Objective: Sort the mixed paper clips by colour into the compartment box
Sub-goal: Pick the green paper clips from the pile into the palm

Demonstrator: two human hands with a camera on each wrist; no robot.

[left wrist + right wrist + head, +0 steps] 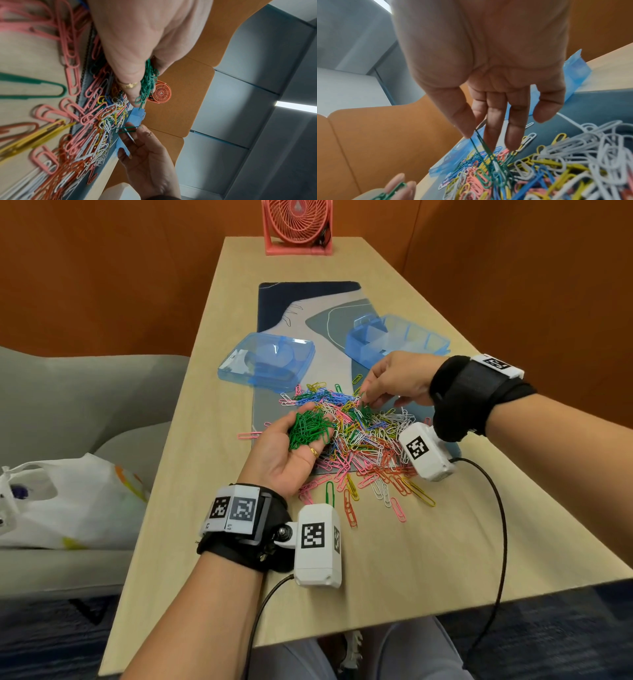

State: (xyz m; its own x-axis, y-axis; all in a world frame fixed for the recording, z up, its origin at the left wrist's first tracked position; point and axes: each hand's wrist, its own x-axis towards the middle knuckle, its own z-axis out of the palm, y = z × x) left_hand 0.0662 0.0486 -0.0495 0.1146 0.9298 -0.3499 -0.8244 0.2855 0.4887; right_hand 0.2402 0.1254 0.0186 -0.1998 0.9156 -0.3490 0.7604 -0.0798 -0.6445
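Nearest, the left hand [291,446] lies palm up at the pile's near edge, fingers cupped round a bunch of green clips [308,428] — the only colour gathered so far. Beside it the mixed pile [363,446] of pink, orange, yellow, white, blue and green clips spreads across the mat [308,302] and spills onto the table [411,559]; nearly all the sorting is left. Over the pile's far side the right hand [397,378] reaches down, thumb and forefinger pinching a green clip [481,143] out of the tangle. Beyond, the blue lid [267,361] lies apart on the left, and the compartment box [397,338] stands open on the right; its compartments look empty, though the translucent walls make that uncertain.
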